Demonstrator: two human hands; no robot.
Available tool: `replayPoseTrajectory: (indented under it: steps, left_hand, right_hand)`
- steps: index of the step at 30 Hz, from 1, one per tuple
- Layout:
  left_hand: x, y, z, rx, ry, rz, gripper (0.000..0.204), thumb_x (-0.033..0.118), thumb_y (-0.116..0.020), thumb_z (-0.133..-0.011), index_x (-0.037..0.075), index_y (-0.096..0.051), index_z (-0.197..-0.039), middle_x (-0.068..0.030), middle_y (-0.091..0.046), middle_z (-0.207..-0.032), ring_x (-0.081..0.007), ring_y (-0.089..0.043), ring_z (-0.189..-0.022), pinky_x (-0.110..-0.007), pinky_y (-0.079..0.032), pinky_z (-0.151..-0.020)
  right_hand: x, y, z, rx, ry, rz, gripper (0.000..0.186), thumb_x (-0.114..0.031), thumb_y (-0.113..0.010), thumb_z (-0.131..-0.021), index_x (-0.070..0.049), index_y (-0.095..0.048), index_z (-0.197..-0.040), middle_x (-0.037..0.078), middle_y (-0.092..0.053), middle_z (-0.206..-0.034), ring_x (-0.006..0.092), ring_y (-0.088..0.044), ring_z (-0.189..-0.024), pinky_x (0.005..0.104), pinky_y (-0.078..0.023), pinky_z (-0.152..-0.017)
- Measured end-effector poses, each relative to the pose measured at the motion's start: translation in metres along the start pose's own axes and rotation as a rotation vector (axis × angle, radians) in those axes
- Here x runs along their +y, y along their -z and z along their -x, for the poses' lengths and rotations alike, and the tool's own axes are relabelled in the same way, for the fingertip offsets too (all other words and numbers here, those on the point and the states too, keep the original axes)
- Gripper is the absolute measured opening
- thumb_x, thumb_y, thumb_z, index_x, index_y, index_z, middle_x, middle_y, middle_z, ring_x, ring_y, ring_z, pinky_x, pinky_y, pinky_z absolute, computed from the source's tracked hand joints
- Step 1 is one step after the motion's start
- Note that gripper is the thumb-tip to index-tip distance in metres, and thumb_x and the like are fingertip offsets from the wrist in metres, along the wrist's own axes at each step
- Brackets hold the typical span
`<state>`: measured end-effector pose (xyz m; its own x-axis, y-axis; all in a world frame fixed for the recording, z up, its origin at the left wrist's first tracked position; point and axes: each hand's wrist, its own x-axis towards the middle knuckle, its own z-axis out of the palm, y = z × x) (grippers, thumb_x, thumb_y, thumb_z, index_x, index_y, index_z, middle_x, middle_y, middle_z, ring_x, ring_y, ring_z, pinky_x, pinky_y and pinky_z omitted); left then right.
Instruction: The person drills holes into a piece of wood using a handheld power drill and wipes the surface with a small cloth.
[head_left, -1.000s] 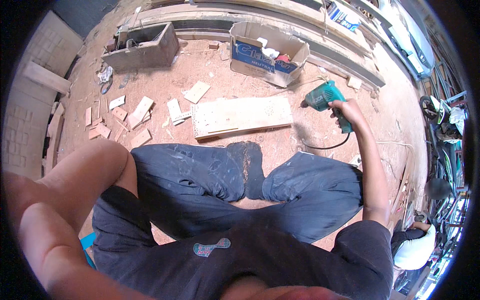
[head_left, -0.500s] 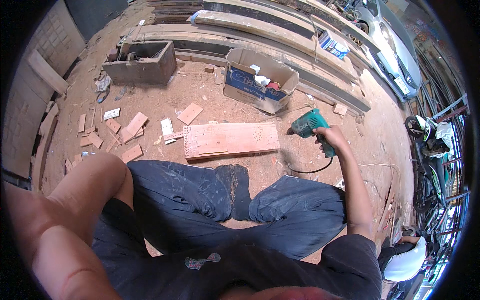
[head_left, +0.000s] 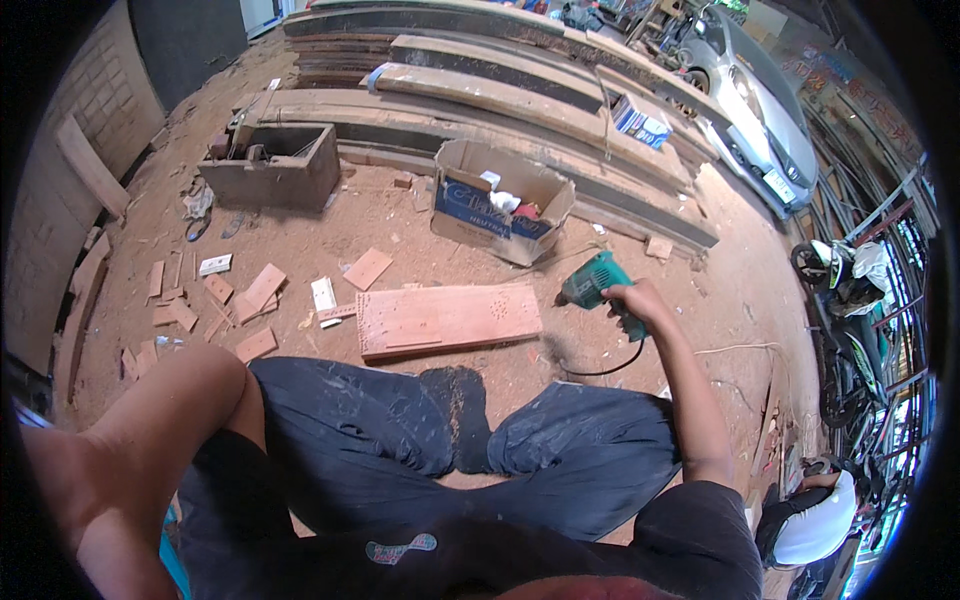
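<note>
My right hand (head_left: 637,303) is closed round the grip of a green power drill (head_left: 597,280). The drill hangs to the right of a reddish wooden board (head_left: 450,318), its chuck pointing left and apart from the board's end. A black cord (head_left: 603,372) curves down from its handle. Clusters of small dark holes mark both ends of the board, which lies on the ground before my knees. A thin flat piece seems to rest on its near left part. Bent up close at the left edge is my left arm (head_left: 150,430); its hand is outside the picture.
Wood offcuts (head_left: 262,287) lie scattered on the dusty ground at left. Beyond the board stand an open cardboard box (head_left: 480,222), a grey open bin (head_left: 270,182) and stacked timber beams (head_left: 480,90). A car (head_left: 760,130), a motorbike (head_left: 850,350) and another person (head_left: 815,520) are at right.
The view has tilted up, so the ground and everything on it sit lower in the picture. My right hand keeps its grip on the drill; my left arm has shifted slightly.
</note>
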<state>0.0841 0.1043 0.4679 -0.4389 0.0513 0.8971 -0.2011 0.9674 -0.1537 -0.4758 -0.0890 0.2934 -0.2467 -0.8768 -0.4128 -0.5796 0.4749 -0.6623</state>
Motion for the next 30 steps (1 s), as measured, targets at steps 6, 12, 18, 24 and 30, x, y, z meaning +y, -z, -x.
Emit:
replayPoseTrajectory:
  steps: [6,12,18,24,30]
  left_hand:
    - [0.015,0.019,0.003,0.026,-0.022,-0.003,0.026,0.033,-0.051,-0.099,0.012,-0.059,-0.112,-0.0076,-0.056,-0.114,-0.0206,-0.052,-0.100,-0.042,-0.044,-0.086]
    - [0.017,0.036,-0.027,0.013,-0.058,0.073,0.025,0.032,-0.053,-0.099,0.011,-0.061,-0.109,-0.0076,-0.058,-0.110,-0.0196,-0.054,-0.097,-0.039,-0.045,-0.083]
    - [-0.016,0.003,-0.030,-0.074,0.008,0.074,0.024,0.031,-0.055,-0.098,0.010,-0.063,-0.107,-0.0075,-0.061,-0.106,-0.0186,-0.057,-0.093,-0.037,-0.046,-0.081]
    - [-0.069,-0.025,-0.030,-0.100,0.168,0.037,0.024,0.030,-0.057,-0.098,0.009,-0.065,-0.105,-0.0075,-0.064,-0.103,-0.0176,-0.059,-0.089,-0.035,-0.048,-0.079]
    - [-0.186,-0.044,0.015,-0.149,0.648,-0.385,0.023,0.029,-0.059,-0.097,0.008,-0.067,-0.102,-0.0075,-0.066,-0.099,-0.0166,-0.061,-0.085,-0.032,-0.049,-0.077]
  right_hand:
    - [-0.010,-0.010,0.004,-0.023,0.025,0.004,0.033,-0.026,-0.075,-0.077,0.005,-0.069,-0.084,0.014,-0.067,-0.069,0.0209,-0.061,-0.048,0.0341,-0.050,-0.044]
    - [0.001,-0.001,0.000,-0.038,-0.002,0.057,0.033,-0.028,-0.074,-0.076,0.004,-0.066,-0.079,0.013,-0.065,-0.067,0.0225,-0.063,-0.051,0.0373,-0.051,-0.045]
    - [0.001,-0.017,-0.009,-0.073,0.042,0.040,0.031,-0.027,-0.073,-0.077,0.004,-0.065,-0.077,0.013,-0.065,-0.066,0.0225,-0.061,-0.048,0.0369,-0.050,-0.043]
    - [0.002,-0.026,-0.006,-0.084,0.059,0.067,0.032,-0.028,-0.073,-0.078,0.004,-0.067,-0.079,0.012,-0.064,-0.065,0.0207,-0.059,-0.045,0.0346,-0.048,-0.041]
    - [0.015,-0.032,-0.011,-0.072,0.089,0.024,0.032,-0.025,-0.074,-0.076,0.006,-0.067,-0.075,0.012,-0.064,-0.063,0.0203,-0.062,-0.048,0.0354,-0.050,-0.042]
